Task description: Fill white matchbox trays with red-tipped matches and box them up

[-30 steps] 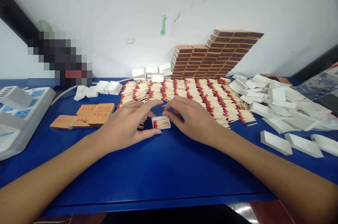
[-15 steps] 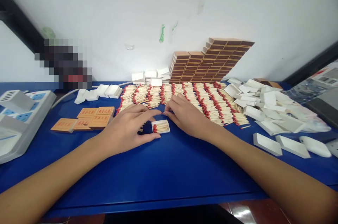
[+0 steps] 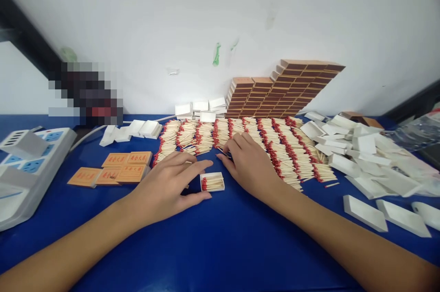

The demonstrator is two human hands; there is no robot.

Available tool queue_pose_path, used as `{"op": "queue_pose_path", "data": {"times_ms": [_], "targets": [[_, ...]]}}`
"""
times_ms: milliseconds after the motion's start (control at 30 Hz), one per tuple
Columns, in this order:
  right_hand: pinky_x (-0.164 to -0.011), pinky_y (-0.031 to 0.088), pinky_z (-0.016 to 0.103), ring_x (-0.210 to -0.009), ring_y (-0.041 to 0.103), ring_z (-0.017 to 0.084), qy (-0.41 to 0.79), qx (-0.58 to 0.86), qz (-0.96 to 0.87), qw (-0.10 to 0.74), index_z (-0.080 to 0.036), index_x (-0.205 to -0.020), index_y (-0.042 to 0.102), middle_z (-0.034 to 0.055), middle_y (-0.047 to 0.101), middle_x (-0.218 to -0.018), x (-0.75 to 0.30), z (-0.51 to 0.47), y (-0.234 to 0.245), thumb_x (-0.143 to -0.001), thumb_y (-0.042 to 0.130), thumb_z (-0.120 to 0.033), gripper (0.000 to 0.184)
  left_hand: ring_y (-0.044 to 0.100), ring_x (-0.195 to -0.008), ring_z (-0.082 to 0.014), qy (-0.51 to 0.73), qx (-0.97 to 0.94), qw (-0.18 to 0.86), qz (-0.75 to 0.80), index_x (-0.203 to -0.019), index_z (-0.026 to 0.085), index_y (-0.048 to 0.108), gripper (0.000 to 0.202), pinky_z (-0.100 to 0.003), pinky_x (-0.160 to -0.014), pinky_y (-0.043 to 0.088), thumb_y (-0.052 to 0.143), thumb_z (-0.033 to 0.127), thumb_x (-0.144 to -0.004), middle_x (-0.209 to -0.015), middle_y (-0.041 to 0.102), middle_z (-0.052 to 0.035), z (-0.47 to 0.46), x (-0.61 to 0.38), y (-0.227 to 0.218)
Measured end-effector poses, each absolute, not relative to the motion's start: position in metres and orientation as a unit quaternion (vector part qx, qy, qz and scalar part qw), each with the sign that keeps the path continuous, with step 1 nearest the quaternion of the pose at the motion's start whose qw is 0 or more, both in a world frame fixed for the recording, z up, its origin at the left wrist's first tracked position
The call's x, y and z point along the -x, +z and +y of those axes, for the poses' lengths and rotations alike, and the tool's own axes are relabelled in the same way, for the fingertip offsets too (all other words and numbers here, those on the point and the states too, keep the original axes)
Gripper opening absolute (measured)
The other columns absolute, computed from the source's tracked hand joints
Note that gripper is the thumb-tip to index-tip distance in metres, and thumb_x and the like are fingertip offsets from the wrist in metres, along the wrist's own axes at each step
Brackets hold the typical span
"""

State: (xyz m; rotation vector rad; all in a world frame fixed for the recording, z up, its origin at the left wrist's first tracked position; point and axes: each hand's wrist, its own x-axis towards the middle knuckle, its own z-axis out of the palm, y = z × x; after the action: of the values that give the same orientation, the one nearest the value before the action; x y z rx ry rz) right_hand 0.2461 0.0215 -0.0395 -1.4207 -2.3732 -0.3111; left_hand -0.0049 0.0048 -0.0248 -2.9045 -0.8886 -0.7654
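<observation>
A small white matchbox tray (image 3: 220, 175) partly filled with red-headed matches (image 3: 213, 184) lies flat on the blue table. My left hand (image 3: 172, 179) curves around the tray's left end, thumb and index finger apart, with nothing gripped between them. A few bits, too small to make out, lie under its palm. My right hand (image 3: 249, 163) rests at the near edge of long rows of loose matches (image 3: 202, 136). Its fingers bend down among the match heads, and a small gap shows between thumb and index finger. The other fingertips are hidden.
Orange matchboxes (image 3: 132, 173) lie left of my left hand, near a power strip (image 3: 51, 168). Closed matchboxes are stacked (image 3: 275, 95) against the wall. White trays (image 3: 369, 145) are heaped at the right, with more white trays (image 3: 137, 128) at the back left.
My right hand has drawn slightly back toward the match rows, and its thumb has parted from the fingers. My left hand stays by the tray. The whole view has tilted upward slightly.
</observation>
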Motion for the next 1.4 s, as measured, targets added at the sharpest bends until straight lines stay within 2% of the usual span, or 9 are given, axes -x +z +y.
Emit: {"op": "queue_pose_path", "data": {"times_ms": [133, 233, 400, 567, 667, 767, 900, 1300, 1400], "targets": [[-0.091, 0.05, 0.045, -0.098, 0.059, 0.031, -0.09, 0.503, -0.842, 0.172, -0.017, -0.096, 0.069, 0.0153, 0.07, -0.1, -0.249, 0.022, -0.042, -0.11, 0.054, -0.031, 0.025, 0.069, -0.117, -0.0305, -0.249, 0.925, 0.0, -0.288, -0.142, 0.016, 0.065, 0.057, -0.045, -0.1, 0.06, 0.077, 0.048, -0.096, -0.119, 0.075, -0.014, 0.004, 0.003, -0.021], [-0.092, 0.05, 0.044, -0.096, 0.061, 0.029, -0.085, 0.497, -0.846, 0.175, -0.018, -0.095, 0.069, 0.0141, 0.071, -0.099, -0.252, 0.021, -0.044, -0.11, 0.055, -0.031, 0.024, 0.066, -0.116, -0.0328, -0.229, 0.929, 0.004, -0.291, -0.13, 0.015, 0.073, 0.053, -0.051, -0.104, 0.056, 0.078, 0.052, -0.093, -0.113, 0.074, -0.0135, 0.007, -0.001, -0.016], [-0.089, 0.05, 0.039, -0.097, 0.064, 0.026, -0.05, 0.496, -0.852, 0.16, -0.017, -0.095, 0.069, 0.0123, 0.072, -0.1, -0.256, 0.023, -0.038, -0.108, 0.062, -0.03, 0.019, 0.063, -0.102, -0.0301, -0.166, 0.944, -0.001, -0.287, -0.097, 0.018, 0.081, 0.034, -0.047, -0.092, 0.054, 0.074, 0.051, -0.093, -0.097, 0.071, -0.01, 0.023, -0.009, -0.004], [-0.085, 0.048, 0.035, -0.098, 0.066, 0.025, 0.022, 0.5, -0.86, 0.1, -0.017, -0.09, 0.068, 0.0108, 0.073, -0.097, -0.262, 0.028, -0.013, -0.106, 0.066, -0.028, 0.019, 0.065, -0.095, -0.0287, -0.111, 0.949, -0.013, -0.294, -0.091, 0.018, 0.081, 0.032, -0.043, -0.088, 0.052, 0.078, 0.049, -0.088, -0.089, 0.071, -0.0088, 0.042, -0.019, 0.009], [-0.083, 0.047, 0.034, -0.099, 0.065, 0.024, 0.038, 0.501, -0.859, 0.103, -0.018, -0.089, 0.066, 0.0101, 0.072, -0.098, -0.269, 0.026, -0.004, -0.106, 0.066, -0.026, 0.019, 0.064, -0.092, -0.0287, -0.116, 0.945, -0.023, -0.305, -0.085, 0.019, 0.081, 0.032, -0.043, -0.085, 0.051, 0.08, 0.051, -0.086, -0.083, 0.071, -0.008, 0.045, -0.023, 0.011], [-0.081, 0.046, 0.033, -0.099, 0.064, 0.024, 0.046, 0.506, -0.851, 0.133, -0.019, -0.09, 0.064, 0.0094, 0.071, -0.1, -0.28, 0.019, -0.002, -0.105, 0.065, -0.026, 0.017, 0.063, -0.09, -0.0278, -0.138, 0.937, -0.05, -0.315, -0.084, 0.02, 0.082, 0.031, -0.04, -0.08, 0.05, 0.081, 0.052, -0.084, -0.077, 0.068, -0.0063, 0.042, -0.022, 0.006], [-0.079, 0.045, 0.034, -0.092, 0.062, 0.023, 0.061, 0.482, -0.859, 0.163, -0.021, -0.088, 0.062, 0.0072, 0.069, -0.096, -0.285, 0.011, -0.008, -0.106, 0.064, -0.03, 0.02, 0.064, -0.089, -0.0259, -0.162, 0.932, -0.069, -0.318, -0.088, 0.021, 0.082, 0.031, -0.04, -0.082, 0.051, 0.082, 0.052, -0.083, -0.081, 0.07, -0.0055, 0.038, -0.014, 0.0], [-0.086, 0.049, 0.038, -0.101, 0.062, 0.026, 0.001, 0.477, -0.85, 0.225, -0.02, -0.099, 0.065, 0.0093, 0.069, -0.103, -0.272, 0.011, -0.037, -0.103, 0.07, -0.033, 0.015, 0.062, -0.087, -0.0238, -0.172, 0.932, -0.083, -0.308, -0.098, 0.022, 0.084, 0.036, -0.037, -0.077, 0.048, 0.08, 0.057, -0.089, -0.082, 0.065, -0.0044, 0.035, -0.01, -0.009], [-0.084, 0.048, 0.037, -0.099, 0.061, 0.025, 0.016, 0.476, -0.852, 0.22, -0.02, -0.096, 0.065, 0.0083, 0.068, -0.1, -0.276, 0.015, -0.04, -0.105, 0.068, -0.03, 0.014, 0.062, -0.086, -0.0233, -0.182, 0.933, -0.078, -0.302, -0.097, 0.022, 0.084, 0.036, -0.037, -0.076, 0.048, 0.08, 0.057, -0.089, -0.081, 0.066, -0.0045, 0.035, -0.01, -0.009]]}}
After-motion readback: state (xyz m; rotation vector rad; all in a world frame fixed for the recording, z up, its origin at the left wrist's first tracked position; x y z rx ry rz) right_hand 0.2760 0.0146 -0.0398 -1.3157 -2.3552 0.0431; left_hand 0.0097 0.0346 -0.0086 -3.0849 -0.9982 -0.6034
